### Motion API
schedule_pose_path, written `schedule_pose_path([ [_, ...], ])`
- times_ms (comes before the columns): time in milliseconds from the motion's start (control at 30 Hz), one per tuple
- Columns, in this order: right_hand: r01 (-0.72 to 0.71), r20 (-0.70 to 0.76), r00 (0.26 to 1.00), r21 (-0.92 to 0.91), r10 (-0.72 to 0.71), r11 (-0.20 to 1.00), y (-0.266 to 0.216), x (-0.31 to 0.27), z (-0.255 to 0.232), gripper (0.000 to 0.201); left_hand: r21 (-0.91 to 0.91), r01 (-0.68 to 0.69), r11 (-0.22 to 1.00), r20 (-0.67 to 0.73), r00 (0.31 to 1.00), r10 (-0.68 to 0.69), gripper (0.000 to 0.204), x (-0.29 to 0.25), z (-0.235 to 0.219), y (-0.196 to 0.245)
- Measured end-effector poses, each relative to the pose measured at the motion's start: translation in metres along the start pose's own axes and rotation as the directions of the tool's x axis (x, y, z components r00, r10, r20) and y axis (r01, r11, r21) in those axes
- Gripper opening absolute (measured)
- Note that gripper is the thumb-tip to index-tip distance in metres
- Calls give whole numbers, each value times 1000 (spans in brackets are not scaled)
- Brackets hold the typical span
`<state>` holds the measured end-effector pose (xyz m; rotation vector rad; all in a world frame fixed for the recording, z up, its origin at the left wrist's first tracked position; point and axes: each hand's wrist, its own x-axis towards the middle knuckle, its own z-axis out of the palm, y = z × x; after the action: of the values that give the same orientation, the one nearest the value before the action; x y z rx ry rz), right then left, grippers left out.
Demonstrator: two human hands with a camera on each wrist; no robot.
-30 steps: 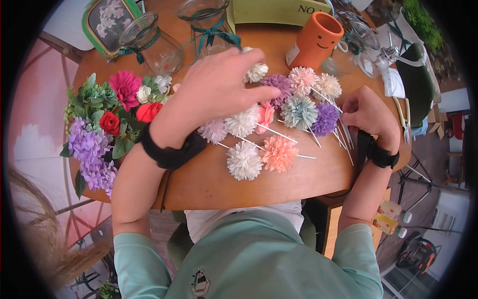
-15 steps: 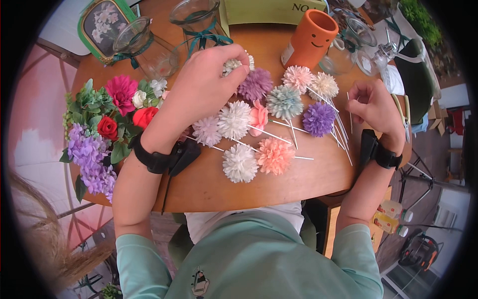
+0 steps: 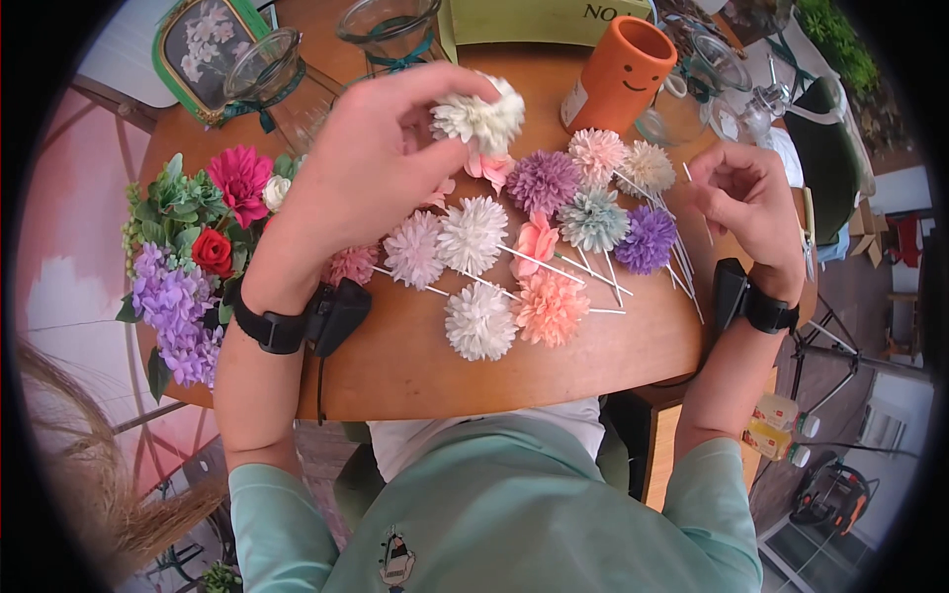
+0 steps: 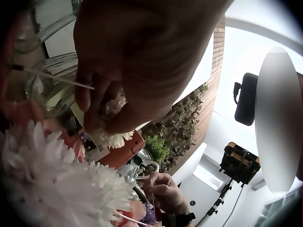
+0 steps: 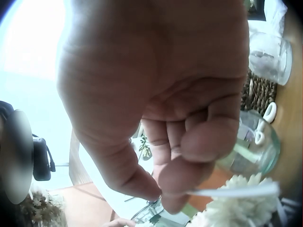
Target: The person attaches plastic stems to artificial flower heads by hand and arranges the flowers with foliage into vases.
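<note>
Above the back of the flowers, my left hand (image 3: pixel 371 158) pinches a creamy white pompom flower (image 3: pixel 484 117) between thumb and fingers; the left wrist view shows this flower (image 4: pixel 118 140) partly behind the fingers. At the right, my right hand (image 3: pixel 743 203) pinches a thin white stick (image 3: pixel 688 174), and that stick (image 5: pixel 236 191) pokes out from the fingertips in the right wrist view. Between the hands lie white, pink, peach, teal and purple flowers, among them a purple one (image 3: pixel 647 240), with several white sticks beside it.
Mixed bouquet flowers (image 3: pixel 178 287) lie at the left. Behind stand glass vases with teal ribbons (image 3: pixel 395 59), a framed picture (image 3: pixel 203 54), a green box (image 3: pixel 539 25) and an orange smiling cup (image 3: pixel 618 79). Scissors handles (image 3: pixel 809 232) lie beyond my right hand.
My left hand has lifted the white flower from the back of the group and turned its head outward. Pink flowers beneath it have come into view. My right hand has barely moved.
</note>
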<state>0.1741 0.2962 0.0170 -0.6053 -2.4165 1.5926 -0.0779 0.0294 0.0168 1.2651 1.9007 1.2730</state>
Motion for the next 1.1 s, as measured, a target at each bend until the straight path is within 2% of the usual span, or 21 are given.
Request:
schedule_pose_path([
  [33, 53, 14, 998, 41, -54, 998, -4, 1, 5, 11, 1, 1, 1000, 0, 1000, -1, 31, -1, 0, 0],
  [67, 55, 15, 998, 43, -56, 998, -6, 1, 12, 11, -91, -11, 996, -43, 999, 7, 29, -3, -1, -1],
  [100, 142, -20, 990, 41, -141, 989, -10, 3, 21, 11, -181, -27, 983, -89, 996, 11, 27, -5, -2, -1],
  [133, 227, -55, 973, 36, -225, 973, -14, 5, 31, 12, -179, -27, 984, -94, 996, 11, 27, -7, -1, -3],
  [200, 251, -67, 965, -34, -253, 967, -31, 5, 52, 12, -243, -139, 960, -241, 967, 79, 26, -12, 6, -7],
  [233, 272, -79, 957, -107, -280, 956, -41, 5, 60, 12, -246, -140, 959, -239, 968, 80, 26, -16, 5, -5],
  [267, 269, -82, 957, -110, -278, 957, -52, 4, 67, 12, -357, -105, 928, -193, 981, 36, 26, -22, 1, -2],
  [300, 326, -35, 939, -227, -343, 918, -64, 3, 73, 14, -460, -62, 886, -142, 990, -4, 27, -26, -2, -1],
  [333, 383, 22, 916, -336, -400, 860, -72, 4, 80, 16, -462, -61, 885, -142, 990, -6, 27, -26, 0, -5],
  [367, 382, 24, 917, -335, -398, 861, -76, 7, 89, 16, -533, -75, 843, -147, 989, -5, 28, -28, 4, -12],
  [433, 322, -118, 935, -115, -335, 940, -81, 12, 103, 16, -601, -86, 795, -151, 988, -8, 28, -29, 11, -25],
  [467, 320, -118, 936, -115, -333, 940, -81, 14, 109, 16, -525, -159, 836, -218, 975, 48, 30, -29, 15, -29],
  [500, 296, -133, 948, 51, -288, 954, -78, 16, 115, 16, -441, -229, 868, -281, 954, 109, 31, -29, 17, -32],
  [567, 228, -128, 973, 382, -193, 896, -70, 22, 129, 17, -473, -199, 858, -272, 960, 73, 32, -34, 16, -34],
  [600, 225, -137, 972, 317, -191, 921, -66, 22, 131, 18, -502, -173, 847, -258, 965, 44, 32, -37, 14, -34],
  [700, 150, -70, 988, 333, -135, 931, -60, 22, 132, 17, -496, -140, 857, -275, 962, -2, 35, -40, 13, -33],
  [800, 191, -79, 981, 350, -175, 917, -53, 23, 138, 17, -587, -138, 797, -252, 967, -18, 36, -38, 17, -43],
  [833, 225, -77, 974, 330, -211, 917, -52, 22, 139, 16, -588, -134, 797, -250, 968, -21, 36, -38, 17, -44],
  [900, 209, -62, 978, 310, -200, 927, -51, 22, 140, 15, -531, -190, 826, -293, 956, 31, 41, -37, 19, -45],
  [1033, 177, -34, 984, 316, -176, 932, -46, 24, 146, 14, -517, -184, 836, -304, 953, 22, 40, -38, 20, -40],
  [1100, 170, -37, 985, 350, -168, 921, -47, 24, 148, 14, -623, -112, 774, -247, 967, -59, 35, -38, 18, -39],
])
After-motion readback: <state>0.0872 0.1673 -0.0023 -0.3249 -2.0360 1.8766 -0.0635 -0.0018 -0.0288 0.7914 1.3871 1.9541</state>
